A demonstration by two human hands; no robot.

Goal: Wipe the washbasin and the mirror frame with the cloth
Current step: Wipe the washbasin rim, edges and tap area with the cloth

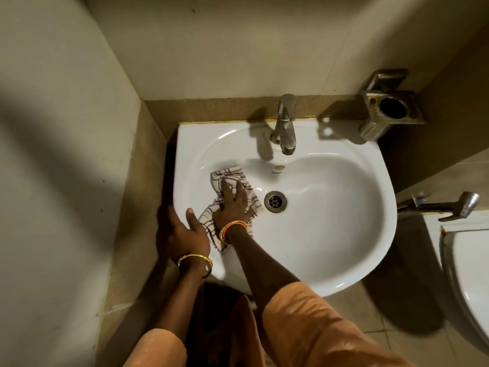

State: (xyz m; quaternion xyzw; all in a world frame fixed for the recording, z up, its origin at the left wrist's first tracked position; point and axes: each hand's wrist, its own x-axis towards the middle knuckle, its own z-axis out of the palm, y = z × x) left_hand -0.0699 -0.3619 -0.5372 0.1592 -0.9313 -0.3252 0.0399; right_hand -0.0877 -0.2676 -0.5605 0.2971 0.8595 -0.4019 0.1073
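The white washbasin (330,221) hangs on the wall below me, its drain (275,202) near the middle of the bowl. A white cloth with dark checks (232,174) lies on the bowl's left slope, left of the drain. My right hand (232,205) presses flat on the cloth with straight, spread fingers. My left hand (185,231) grips the basin's left front rim, thumb on top and fingers curled over the outer edge. No mirror frame is in view.
A steel tap (284,128) stands at the basin's back edge. A metal holder (389,107) is fixed to the wall at the back right. A spray handle (447,206) and a white toilet (468,274) sit to the right. Tiled walls close in on the left.
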